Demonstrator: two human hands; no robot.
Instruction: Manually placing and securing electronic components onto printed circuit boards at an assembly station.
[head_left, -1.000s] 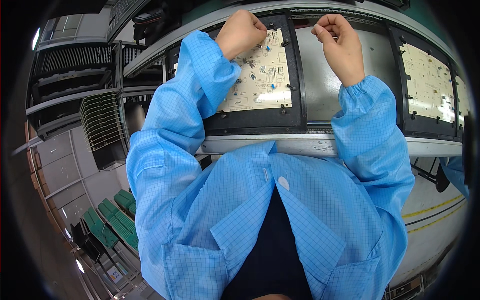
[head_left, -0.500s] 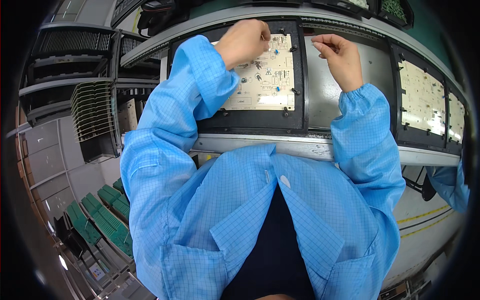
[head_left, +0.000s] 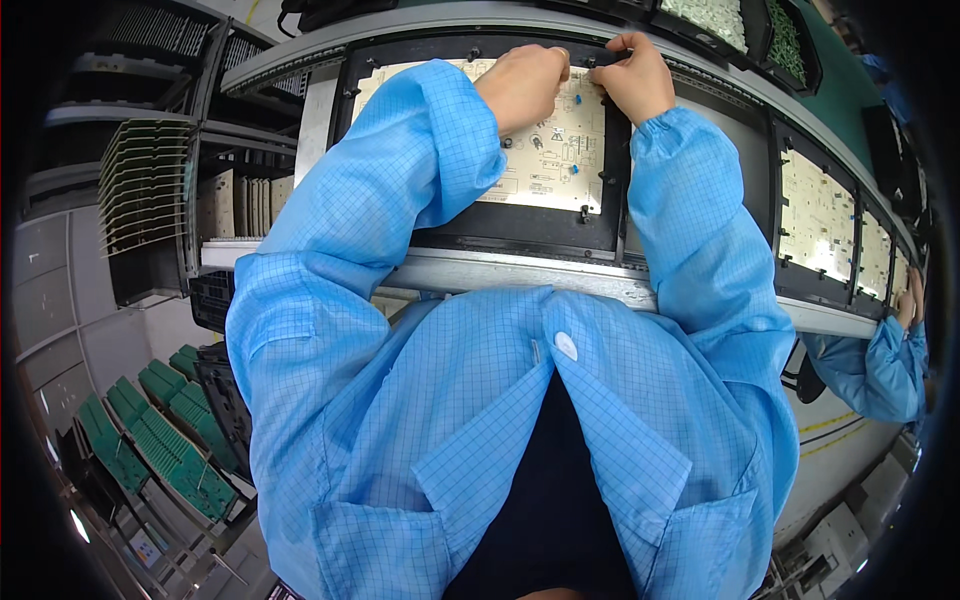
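Note:
A cream printed circuit board (head_left: 556, 188) with small blue and dark components lies in a black carrier frame (head_left: 490, 232) in front of me. My left hand (head_left: 525, 88) is over the far right part of this board, its fingers closed together and its palm side hidden. Beside it, at the board's far right corner, my right hand (head_left: 640, 82) has thumb and index finger pinched close to the frame's edge. Whatever either hand may hold is too small or hidden to make out.
The carrier sits between metal conveyor rails (head_left: 520, 272). More framed boards (head_left: 818, 215) stand to the right, near a co-worker's blue sleeve (head_left: 880, 375). Bins of white parts (head_left: 705, 20) and green parts (head_left: 787, 45) lie beyond the far rail. Racked boards (head_left: 148, 185) are at left.
My right hand has moved left, from over the metal gap to the board's far right corner. My left hand has shifted slightly right. The two hands are now close together.

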